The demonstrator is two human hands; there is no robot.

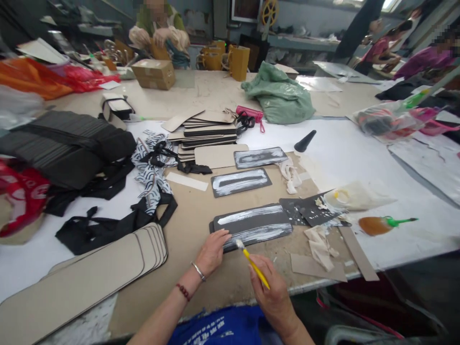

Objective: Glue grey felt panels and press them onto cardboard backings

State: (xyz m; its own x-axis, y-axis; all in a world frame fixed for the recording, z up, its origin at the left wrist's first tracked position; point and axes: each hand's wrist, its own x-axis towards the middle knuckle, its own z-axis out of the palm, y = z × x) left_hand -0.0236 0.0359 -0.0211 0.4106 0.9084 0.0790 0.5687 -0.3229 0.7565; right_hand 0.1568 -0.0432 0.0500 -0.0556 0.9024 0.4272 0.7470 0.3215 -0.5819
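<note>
right hand [273,290]: pinching brush [256,270] | left hand [210,254]: fingers on board's [254,221] left end, pinch unclear | board: near tabletop's [413,249] front edge | risk: stray brush could smear fingers with paste [266,232]; loose hold could shift board

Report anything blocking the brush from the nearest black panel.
Nothing visible: the yellow-handled brush in the right hand is at the near edge of the black panel; the left hand lies left of the bristles.
</note>
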